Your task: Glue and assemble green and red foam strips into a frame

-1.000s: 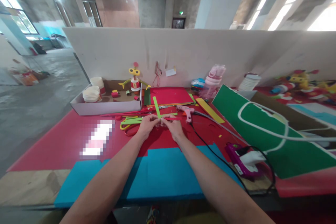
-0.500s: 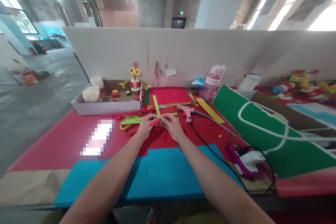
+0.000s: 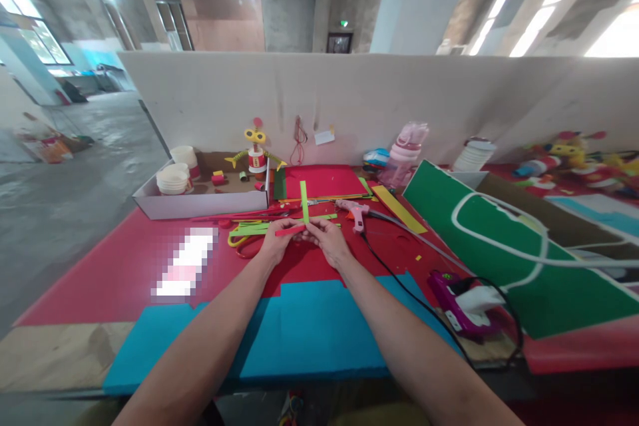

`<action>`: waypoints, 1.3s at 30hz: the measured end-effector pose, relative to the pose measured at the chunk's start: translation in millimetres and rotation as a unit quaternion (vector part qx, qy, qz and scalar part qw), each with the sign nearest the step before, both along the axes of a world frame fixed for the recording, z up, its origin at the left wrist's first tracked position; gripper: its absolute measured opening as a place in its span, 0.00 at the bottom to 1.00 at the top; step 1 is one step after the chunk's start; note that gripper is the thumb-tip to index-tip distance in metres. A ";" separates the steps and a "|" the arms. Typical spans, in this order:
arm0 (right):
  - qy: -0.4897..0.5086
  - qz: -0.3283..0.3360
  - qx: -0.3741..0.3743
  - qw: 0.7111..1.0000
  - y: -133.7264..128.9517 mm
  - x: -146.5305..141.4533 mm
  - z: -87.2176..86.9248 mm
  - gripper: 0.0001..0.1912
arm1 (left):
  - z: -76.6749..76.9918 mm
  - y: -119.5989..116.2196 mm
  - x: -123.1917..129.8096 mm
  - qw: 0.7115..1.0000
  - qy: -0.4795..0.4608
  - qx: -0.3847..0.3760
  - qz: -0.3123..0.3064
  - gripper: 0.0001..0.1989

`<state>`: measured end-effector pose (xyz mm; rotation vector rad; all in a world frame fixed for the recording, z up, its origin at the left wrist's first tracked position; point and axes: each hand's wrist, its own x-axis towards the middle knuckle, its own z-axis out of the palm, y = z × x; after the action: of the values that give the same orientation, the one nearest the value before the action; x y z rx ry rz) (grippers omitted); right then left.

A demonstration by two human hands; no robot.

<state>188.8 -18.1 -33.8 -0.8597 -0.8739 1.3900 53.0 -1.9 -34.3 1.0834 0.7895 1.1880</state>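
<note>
A red paper strip [image 3: 288, 231] and a green paper strip [image 3: 304, 202] meet at an angle between my fingertips. My left hand [image 3: 277, 241] is closed, pinching the strips from the left. From the right, my right hand [image 3: 323, 237] pinches them near the joint, thumb and fingers together. The green strip stands up and points away from me; the red one runs left across my left fingers. Loose green strips [image 3: 249, 229] lie on the table behind my left hand, next to yellow-handled scissors [image 3: 234, 237]. A pink glue gun [image 3: 356, 213] rests beyond my right hand.
A white box [image 3: 204, 204] with paper cups [image 3: 172, 180] stands at the back left, a paper figure [image 3: 256, 156] behind it. To the right are a yellow strip [image 3: 399, 208], a green board [image 3: 479, 233] and a purple power strip [image 3: 462, 306]. Blue sheets [image 3: 309, 326] cover the front edge.
The joined strips have turned clockwise between my fingers: the green one now stands nearly straight, and the red one lies closer to level. Both hands stay in almost the same place.
</note>
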 end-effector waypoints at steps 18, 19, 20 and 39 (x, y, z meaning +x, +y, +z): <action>0.010 -0.025 0.013 1.000 -0.3 -0.7 -0.4 0.19 | 9.0 -3.0 4.1 0.996 0.078 0.034 0.019 0.15; 0.008 -0.022 0.014 1.000 -0.6 -1.0 -0.4 0.19 | 9.2 -3.0 3.5 0.996 0.075 0.035 0.029 0.14; 0.006 -0.022 0.015 1.000 -0.8 -1.1 -0.4 0.19 | 9.3 -2.9 2.9 0.996 0.076 0.037 0.038 0.14; -0.025 0.008 0.003 1.000 2.9 3.7 -6.3 0.18 | 8.5 -0.1 1.6 0.988 0.117 0.033 0.095 0.17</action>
<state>192.4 -15.2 -40.1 -0.8871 -0.9242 1.3830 54.6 -2.1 -25.8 1.2390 1.0585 1.2678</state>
